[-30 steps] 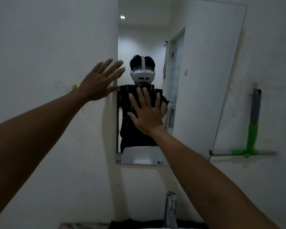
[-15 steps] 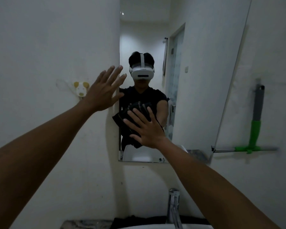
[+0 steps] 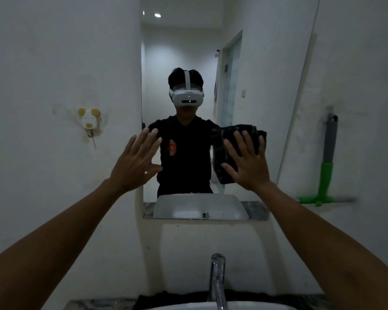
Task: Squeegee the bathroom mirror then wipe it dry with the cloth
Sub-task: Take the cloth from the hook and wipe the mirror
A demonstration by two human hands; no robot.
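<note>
The bathroom mirror (image 3: 267, 86) hangs on the white wall ahead. My right hand (image 3: 249, 166) presses a dark cloth (image 3: 238, 129) flat against the glass in the mirror's lower right part, fingers spread over it. My left hand (image 3: 134, 162) is raised with fingers apart at the mirror's lower left edge and holds nothing; I cannot tell whether it touches the glass. The squeegee (image 3: 326, 175), with a grey and green handle, hangs blade down on the wall to the right of the mirror, apart from both hands.
A chrome faucet (image 3: 216, 280) rises below the mirror over the white sink rim (image 3: 188, 307). Something dark (image 3: 166, 298) lies on the counter behind the faucet. A small dog-shaped hook (image 3: 89, 119) is stuck on the wall to the left.
My right hand has slid the cloth from the mirror's left side across to its lower right. My left hand has dropped lower along the mirror's left edge.
</note>
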